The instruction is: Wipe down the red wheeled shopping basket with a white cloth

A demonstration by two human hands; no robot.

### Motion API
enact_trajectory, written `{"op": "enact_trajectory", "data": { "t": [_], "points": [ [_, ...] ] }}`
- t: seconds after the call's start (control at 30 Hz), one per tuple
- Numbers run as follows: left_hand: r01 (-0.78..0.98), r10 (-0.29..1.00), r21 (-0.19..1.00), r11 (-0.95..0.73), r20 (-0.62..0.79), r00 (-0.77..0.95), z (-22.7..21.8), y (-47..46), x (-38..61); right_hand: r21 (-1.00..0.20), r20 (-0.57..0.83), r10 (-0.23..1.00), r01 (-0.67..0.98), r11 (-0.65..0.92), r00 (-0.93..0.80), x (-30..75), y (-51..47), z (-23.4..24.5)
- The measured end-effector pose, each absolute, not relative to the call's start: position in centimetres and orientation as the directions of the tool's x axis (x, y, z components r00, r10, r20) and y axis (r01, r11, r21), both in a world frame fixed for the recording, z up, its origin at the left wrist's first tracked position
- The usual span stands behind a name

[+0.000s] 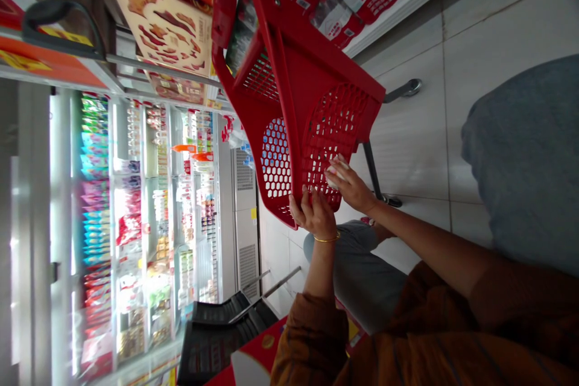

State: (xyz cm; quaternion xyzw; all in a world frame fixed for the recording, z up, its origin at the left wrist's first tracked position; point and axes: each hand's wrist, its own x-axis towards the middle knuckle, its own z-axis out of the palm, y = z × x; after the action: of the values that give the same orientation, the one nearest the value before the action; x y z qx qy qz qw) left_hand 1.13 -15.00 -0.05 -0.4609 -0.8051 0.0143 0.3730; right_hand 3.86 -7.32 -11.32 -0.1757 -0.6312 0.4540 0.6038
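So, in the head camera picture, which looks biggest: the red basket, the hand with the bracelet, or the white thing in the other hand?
1. Red basket, by far the largest.
2. Left hand, with the gold bracelet.
3. White item, smallest, though the right hand partly hides it.

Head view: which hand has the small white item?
The right hand holds the small white item beside the red shopping basket's mesh; the left hand, with a gold bangle, only grips the basket's edge.
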Motion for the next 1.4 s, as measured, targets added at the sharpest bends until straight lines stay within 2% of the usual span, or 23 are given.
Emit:
{"op": "enact_trajectory", "data": {
  "t": [0.23,0.43,0.67,0.9,1.17,1.4],
  "points": [
    [0.75,0.763,-0.37,0.548,0.589,-0.267,0.1,-15.5,0.3,-0.786,0.607,0.745,-0.345,0.513,-0.276,3.5,-7.4,-11.1],
    [0.713,0.714,-0.305,0.632,0.586,-0.382,-0.1,-14.9,1.3,-0.782,0.611,0.743,-0.358,0.51,-0.275,3.7,-7.5,-11.0],
    [0.74,0.808,-0.394,0.545,0.484,-0.336,0.0,-11.2,1.8,-0.805,0.559,0.797,-0.379,0.456,-0.229,4.0,-6.7,-10.4],
    [0.739,0.803,-0.367,0.565,0.452,-0.389,0.2,-8.7,1.8,-0.849,0.501,0.832,-0.323,0.419,-0.239,4.0,-6.2,-10.2],
    [0.731,0.825,-0.412,0.544,0.42,-0.378,0.4,-8.3,1.8,-0.854,0.471,0.844,-0.37,0.365,-0.256,4.3,-5.2,-9.1],
    [0.735,0.799,-0.356,0.577,0.433,-0.417,0.3,-7.5,1.3,-0.829,0.504,0.839,-0.387,0.404,-0.204,4.3,-3.7,-7.7]
  ]
}}
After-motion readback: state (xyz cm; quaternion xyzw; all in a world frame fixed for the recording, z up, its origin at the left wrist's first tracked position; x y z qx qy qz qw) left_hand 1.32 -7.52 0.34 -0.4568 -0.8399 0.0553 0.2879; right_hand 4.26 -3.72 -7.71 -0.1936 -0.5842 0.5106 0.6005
